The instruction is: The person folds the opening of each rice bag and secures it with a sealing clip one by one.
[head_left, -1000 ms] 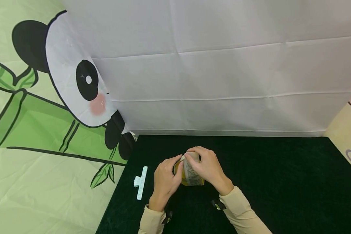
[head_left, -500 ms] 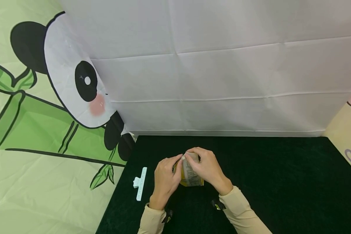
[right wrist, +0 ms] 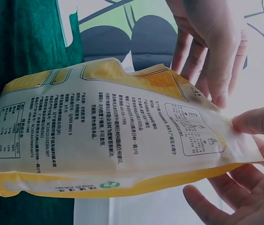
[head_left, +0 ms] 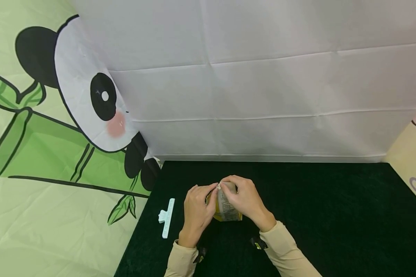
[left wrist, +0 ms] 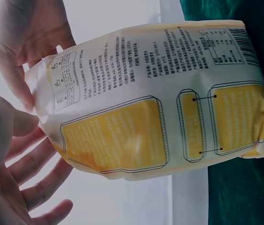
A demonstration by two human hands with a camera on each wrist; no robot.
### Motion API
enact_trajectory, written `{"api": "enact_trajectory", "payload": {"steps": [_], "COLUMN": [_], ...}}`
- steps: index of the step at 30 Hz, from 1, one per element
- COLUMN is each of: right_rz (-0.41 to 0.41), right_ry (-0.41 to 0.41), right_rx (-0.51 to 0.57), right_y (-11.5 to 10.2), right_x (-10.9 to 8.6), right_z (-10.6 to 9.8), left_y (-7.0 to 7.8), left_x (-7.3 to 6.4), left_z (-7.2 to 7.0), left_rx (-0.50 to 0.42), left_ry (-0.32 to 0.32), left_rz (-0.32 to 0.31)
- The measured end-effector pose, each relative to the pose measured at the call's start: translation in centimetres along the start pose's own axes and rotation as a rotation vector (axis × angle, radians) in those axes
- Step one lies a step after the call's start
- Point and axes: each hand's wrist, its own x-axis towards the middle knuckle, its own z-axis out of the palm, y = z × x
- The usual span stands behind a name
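A yellow and white food packet (head_left: 228, 207) stands upright on the dark green cloth, its back with small print and a barcode turned toward me. My left hand (head_left: 197, 207) pinches the top edge between thumb and fingers. Close beside it, my right hand (head_left: 246, 198) pinches the same edge, thumb on the near side. In the left wrist view the packet (left wrist: 136, 103) looks full, with its bottom on the cloth. The right wrist view shows the packet's (right wrist: 99, 131) printed back and a yellow side fold. Its front is hidden.
A pale blue sealing clip (head_left: 166, 218) lies on the green cloth (head_left: 315, 215), left of my left hand. A white sheet (head_left: 263, 92) hangs behind the table, and a panda-print sheet (head_left: 55, 127) hangs at the left.
Both hands keep their pinch at the packet's top edge, with thumbs and fingertips drawn slightly closer together. The packet and the clip stay in place.
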Motion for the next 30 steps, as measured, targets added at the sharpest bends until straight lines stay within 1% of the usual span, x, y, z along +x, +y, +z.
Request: {"api": "enact_trajectory", "payload": {"steps": [3, 6, 15, 18, 26, 30], "right_rz": [-0.014, -0.019, 0.014, 0.011, -0.034, -0.043], "right_ry": [0.002, 0.001, -0.01, -0.013, 0.006, 0.004], "right_rx": [-0.007, -0.011, -0.017, -0.015, -0.031, -0.041], "right_y": [0.01, -0.01, -0.23, -0.28, -0.32, -0.35], "right_x": [-0.02, -0.02, -0.09, -0.14, -0.02, 0.04], "right_z": [0.01, 0.0, 0.1, 0.28, 0.33, 0.29], "left_y": [0.02, 0.01, 0.15, 0.05, 0.04, 0.04], "left_x": [0.13, 0.26, 0.34, 0.22, 0.24, 0.26], "left_z": [0.1, 0.21, 0.33, 0.43, 0.39, 0.35], "left_rx": [0.01, 0.016, 0.013, 0.01, 0.012, 0.015], "left_ry": [0.033, 0.05, 0.028, 0.029, 0.035, 0.04], "left_rz": [0.035, 0.049, -0.002, -0.011, 0.001, 0.01]}}
